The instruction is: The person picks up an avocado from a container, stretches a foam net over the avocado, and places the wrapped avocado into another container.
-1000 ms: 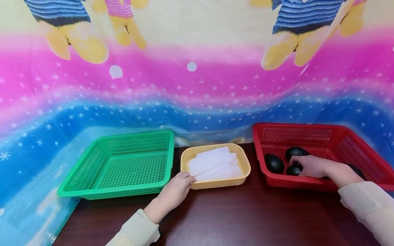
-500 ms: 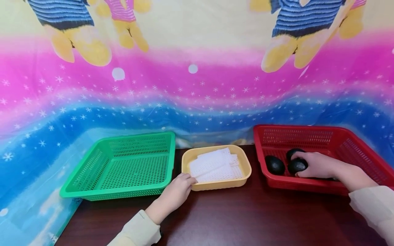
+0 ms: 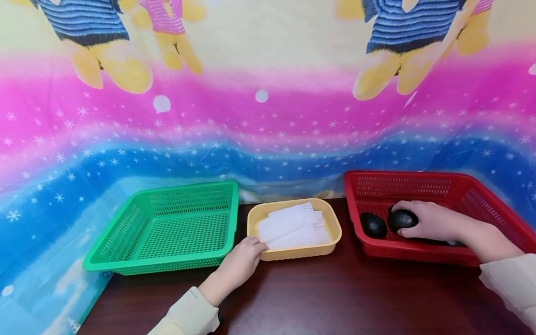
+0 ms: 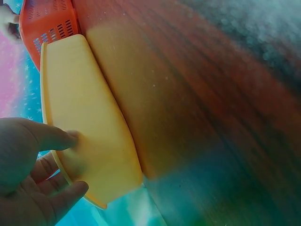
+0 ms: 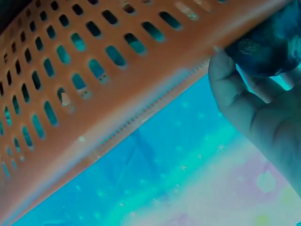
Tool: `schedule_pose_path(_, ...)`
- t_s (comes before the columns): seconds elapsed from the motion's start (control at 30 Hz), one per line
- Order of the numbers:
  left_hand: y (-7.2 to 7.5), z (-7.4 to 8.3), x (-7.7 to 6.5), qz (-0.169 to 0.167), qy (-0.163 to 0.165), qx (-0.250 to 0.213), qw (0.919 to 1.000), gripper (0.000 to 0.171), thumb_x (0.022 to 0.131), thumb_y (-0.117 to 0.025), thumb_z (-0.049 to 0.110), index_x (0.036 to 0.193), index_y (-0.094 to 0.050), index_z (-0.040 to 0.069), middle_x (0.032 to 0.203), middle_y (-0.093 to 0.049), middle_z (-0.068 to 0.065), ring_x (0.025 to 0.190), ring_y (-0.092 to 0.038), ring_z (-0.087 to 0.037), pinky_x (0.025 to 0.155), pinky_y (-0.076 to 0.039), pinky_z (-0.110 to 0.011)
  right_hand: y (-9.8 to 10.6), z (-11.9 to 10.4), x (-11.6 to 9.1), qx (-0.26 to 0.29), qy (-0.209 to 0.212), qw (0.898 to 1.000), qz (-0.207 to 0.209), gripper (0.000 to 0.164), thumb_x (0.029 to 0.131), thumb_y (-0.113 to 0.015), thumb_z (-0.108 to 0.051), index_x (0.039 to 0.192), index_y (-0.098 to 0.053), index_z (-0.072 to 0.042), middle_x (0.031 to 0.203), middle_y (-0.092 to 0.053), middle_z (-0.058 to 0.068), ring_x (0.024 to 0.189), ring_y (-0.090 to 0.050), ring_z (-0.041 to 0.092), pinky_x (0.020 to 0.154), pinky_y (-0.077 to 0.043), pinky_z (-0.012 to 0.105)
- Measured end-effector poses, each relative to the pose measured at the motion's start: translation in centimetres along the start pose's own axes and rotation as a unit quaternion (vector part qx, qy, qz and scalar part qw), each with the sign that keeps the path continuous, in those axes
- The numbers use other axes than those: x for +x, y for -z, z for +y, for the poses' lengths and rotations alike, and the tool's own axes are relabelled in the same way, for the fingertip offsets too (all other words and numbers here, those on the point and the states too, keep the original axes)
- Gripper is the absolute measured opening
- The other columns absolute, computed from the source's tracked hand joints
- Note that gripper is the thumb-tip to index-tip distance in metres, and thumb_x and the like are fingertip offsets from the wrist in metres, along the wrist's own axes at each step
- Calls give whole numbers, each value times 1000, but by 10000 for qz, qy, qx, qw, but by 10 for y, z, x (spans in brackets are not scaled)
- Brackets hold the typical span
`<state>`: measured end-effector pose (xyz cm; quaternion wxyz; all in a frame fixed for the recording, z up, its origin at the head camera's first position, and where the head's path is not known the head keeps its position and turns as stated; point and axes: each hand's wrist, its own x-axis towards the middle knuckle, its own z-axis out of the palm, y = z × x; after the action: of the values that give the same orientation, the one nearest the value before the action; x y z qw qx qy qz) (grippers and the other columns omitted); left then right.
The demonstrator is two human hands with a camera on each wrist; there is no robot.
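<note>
My right hand (image 3: 435,221) grips a dark avocado (image 3: 403,220) inside the red basket (image 3: 418,175). In the right wrist view the fingers curl around this avocado (image 5: 270,49) near the basket's rim. A second avocado (image 3: 373,225) lies to its left; another, behind the held one, is nearly all hidden. At the near left corner of the yellow tray (image 3: 301,252), my left hand (image 3: 243,260) holds the rim. The left wrist view has the thumb on the outer wall of the tray (image 4: 89,103) and fingers over the edge. White mesh sleeves (image 3: 289,225) lie in the tray.
To the left of the tray stands a green basket (image 3: 163,266) with nothing visible inside. All three containers sit on a dark brown table (image 3: 318,298). A colourful printed cloth (image 3: 268,121) hangs behind them and along the left side.
My right hand has taken hold of the avocado and raised it slightly, shifting a little away from the front rim. My left hand has stayed at the tray's corner.
</note>
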<state>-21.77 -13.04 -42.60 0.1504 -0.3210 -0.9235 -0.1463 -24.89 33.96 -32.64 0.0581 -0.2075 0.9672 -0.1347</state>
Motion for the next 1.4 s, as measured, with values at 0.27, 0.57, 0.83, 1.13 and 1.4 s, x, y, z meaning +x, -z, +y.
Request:
schedule_pose_path(0.27, 0, 1, -1, -7, 1, 26, 10000, 17, 88, -74, -6, 100, -76, 6, 93, -69, -2, 95, -64, -21, 83, -55, -33, 2, -16, -2, 323, 43, 9988, 378, 68, 85, -84, -34, 136, -51, -3, 118, -65, 16, 97, -64, 26, 76, -57, 51)
schedule_pose_path(0.57, 1, 0, 0, 84, -133, 49, 9999, 19, 87, -73, -8, 99, -76, 6, 92, -69, -2, 94, -64, -21, 82, -55, -32, -1, -42, -4, 634, 194, 9960, 593, 63, 83, -86, -32, 130, -51, -9, 107, -65, 3, 86, -61, 15, 67, -55, 31)
schedule_pose_path(0.83, -1, -1, 1, 43, -121, 10, 9999, 19, 87, -73, -8, 99, -76, 6, 91, -68, -2, 93, -64, -22, 82, -55, -32, -4, -65, -5, 691, 571, 9945, 537, 58, 85, -85, -31, 130, -53, -13, 109, -64, 2, 89, -60, 15, 68, -54, 29)
schedule_pose_path(1.13, -1, -1, 1, 77, -163, 30, 9998, 19, 86, -73, -9, 98, -76, 5, 91, -68, -3, 92, -63, -22, 81, -55, -32, -15, -91, -8, 389, 981, 9924, 638, 52, 87, -82, -33, 130, -55, -21, 114, -64, -6, 97, -60, 13, 75, -55, 36)
schedule_pose_path(1.4, -1, -1, 1, 38, -150, 109, 9998, 20, 87, -73, -8, 101, -76, 6, 93, -68, -3, 93, -63, -22, 82, -55, -32, -32, -111, -8, 706, 1096, 9909, 339, 54, 87, -81, -36, 131, -55, -23, 118, -61, -7, 104, -59, 14, 79, -56, 34)
